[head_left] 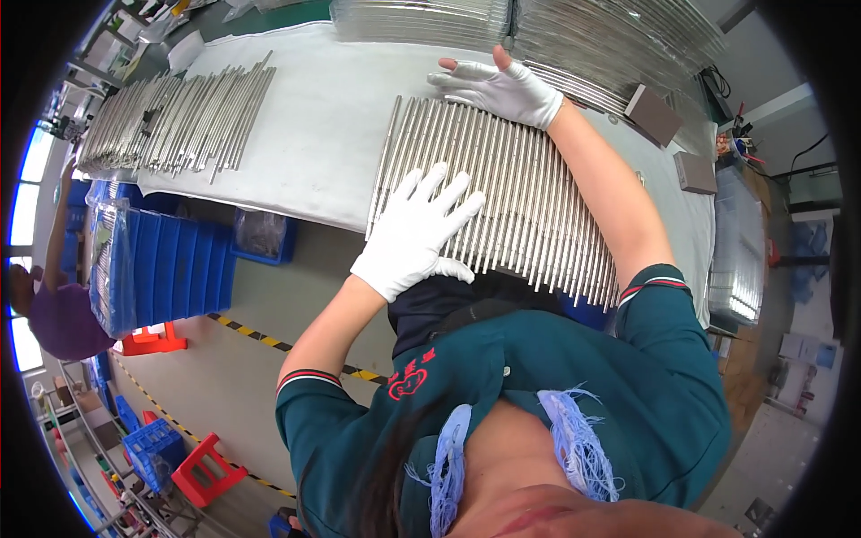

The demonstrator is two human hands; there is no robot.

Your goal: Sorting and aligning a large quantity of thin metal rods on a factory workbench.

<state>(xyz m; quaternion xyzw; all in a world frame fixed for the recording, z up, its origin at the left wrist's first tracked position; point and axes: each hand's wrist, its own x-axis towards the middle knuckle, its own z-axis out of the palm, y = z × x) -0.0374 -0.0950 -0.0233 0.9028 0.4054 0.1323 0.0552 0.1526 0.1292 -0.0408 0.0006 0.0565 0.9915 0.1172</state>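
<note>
A row of thin silvery metal rods (pixel 511 188) lies side by side on the white-covered table (pixel 314 117), their near ends reaching past its front edge. My left hand (pixel 417 224), in a white glove, rests flat on the row's left part with its fingers spread. At the rods' far ends is my right hand (pixel 507 92), also gloved in white, with some bare fingertips showing. Its fingers stretch to the left, thumb apart, and the palm side by the rod ends is partly hidden. Neither hand is closed around a rod.
Another pile of metal rods (pixel 193 117) lies at the table's left. Plastic-wrapped stacks (pixel 610 45) line the back. Two brown blocks (pixel 653 115) sit at the right. Blue crates (pixel 179 269) and a red stool (pixel 206 471) stand left, where another person (pixel 67 314) is.
</note>
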